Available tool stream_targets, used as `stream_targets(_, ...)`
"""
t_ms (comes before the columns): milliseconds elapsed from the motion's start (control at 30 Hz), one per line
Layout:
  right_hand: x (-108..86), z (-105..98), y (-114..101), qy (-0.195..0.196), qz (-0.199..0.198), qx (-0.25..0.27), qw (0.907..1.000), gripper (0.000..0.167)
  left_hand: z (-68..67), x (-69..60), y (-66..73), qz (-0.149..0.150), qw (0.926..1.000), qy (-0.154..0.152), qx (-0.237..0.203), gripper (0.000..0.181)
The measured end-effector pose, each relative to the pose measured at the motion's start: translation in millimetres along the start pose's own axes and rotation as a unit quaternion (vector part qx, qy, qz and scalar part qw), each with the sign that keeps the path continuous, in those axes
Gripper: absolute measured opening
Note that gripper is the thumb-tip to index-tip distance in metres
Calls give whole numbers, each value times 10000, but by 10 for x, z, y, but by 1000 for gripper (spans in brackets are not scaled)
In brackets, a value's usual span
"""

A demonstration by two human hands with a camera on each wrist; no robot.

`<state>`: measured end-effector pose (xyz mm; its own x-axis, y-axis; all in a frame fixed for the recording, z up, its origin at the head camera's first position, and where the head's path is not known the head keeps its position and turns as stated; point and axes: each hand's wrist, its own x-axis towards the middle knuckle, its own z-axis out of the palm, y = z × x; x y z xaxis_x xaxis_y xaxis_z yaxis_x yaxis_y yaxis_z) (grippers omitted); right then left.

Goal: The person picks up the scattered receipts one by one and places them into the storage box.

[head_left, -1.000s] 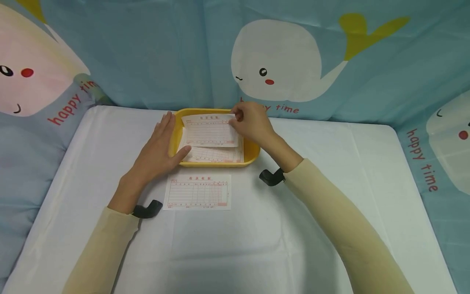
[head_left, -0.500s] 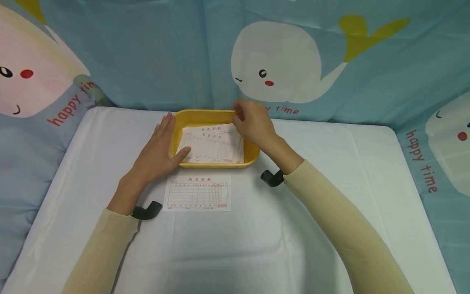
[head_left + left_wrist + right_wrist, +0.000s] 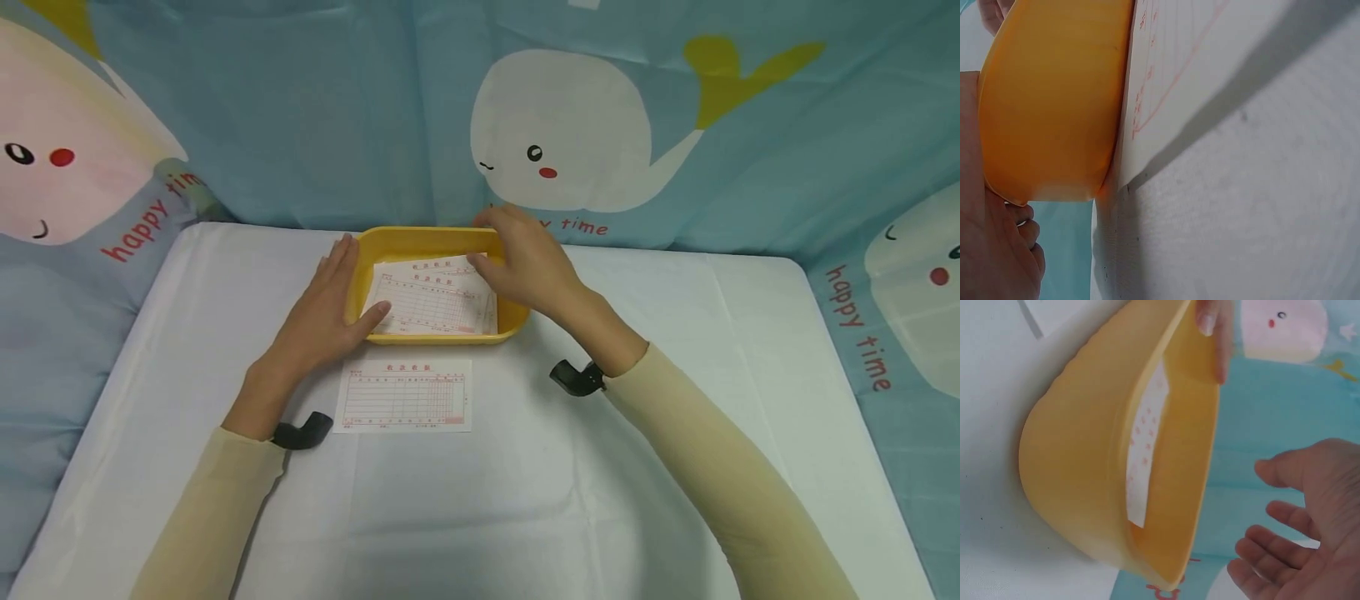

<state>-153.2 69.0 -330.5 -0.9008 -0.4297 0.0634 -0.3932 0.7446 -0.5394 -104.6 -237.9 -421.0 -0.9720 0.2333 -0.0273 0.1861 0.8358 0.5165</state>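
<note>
A yellow tray stands at the far side of the table with several white receipt slips printed in red lying in it. My left hand rests along the tray's left end, fingers straight, with the thumb over the front rim. Above the tray's right end is my right hand, its thumb and fingers spread apart and holding nothing. In the right wrist view, the right hand is apart from the rim, fingers loosely bent. One more receipt slip lies flat on the table in front of the tray.
White cloth covers the table. Behind it and at both sides hangs a blue curtain with printed whales. A black wrist mount sticks out at the left cuff, another black wrist mount at the right cuff.
A receipt slip that the right hand pinched above the tray now lies in it. The right hand's fingers have parted, and its forearm has shifted slightly right. The left hand stays in place.
</note>
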Motion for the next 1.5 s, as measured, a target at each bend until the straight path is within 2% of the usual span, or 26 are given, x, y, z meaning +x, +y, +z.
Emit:
stream_targets(200, -160, -67, -23, 6, -163, 143, 9998, 49, 6, 13, 5, 27, 10000, 13, 43, 100)
stream_targets(400, -338, -68, -26, -32, -132, 395, 9991, 53, -10, 10, 20, 35, 10000, 13, 43, 100)
stream_targets(667, -600, -26, 6, 356, -446, 813, 9951, 51, -16, 4, 30, 31, 10000, 5, 60, 100)
stream_targets(1200, -1070, 165, 9, 877, -597, 1168, 9875, 44, -23, 3, 44, 21, 10000, -24, 58, 100)
stream_targets(1333, -1176, 255, 7, 1038, -638, 1374, 9830, 40, -24, 2, 47, -28, 10000, -50, 53, 100)
stream_targets(1500, -1284, 404, 22, 1010, -637, 1463, 9820, 41, -15, -1, 34, -91, 9999, -78, 71, 99)
